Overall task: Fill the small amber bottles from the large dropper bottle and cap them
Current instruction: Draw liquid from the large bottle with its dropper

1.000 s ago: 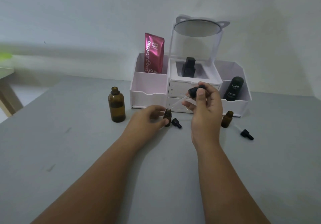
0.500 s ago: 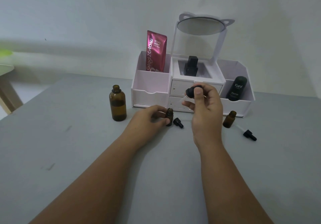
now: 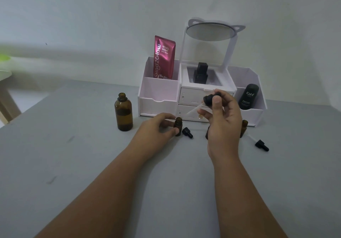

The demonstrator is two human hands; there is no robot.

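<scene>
We look down on a grey worktop against a pale wall. Our left hand pinches a small, upright amber bottle, uncapped. Our right hand pinches a black-bulbed dropper, its clear tube slanting down-left toward the bottle's mouth.

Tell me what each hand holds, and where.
Left hand grips the small amber bottle by its body; right hand pinches the dropper by its black bulb.
</scene>
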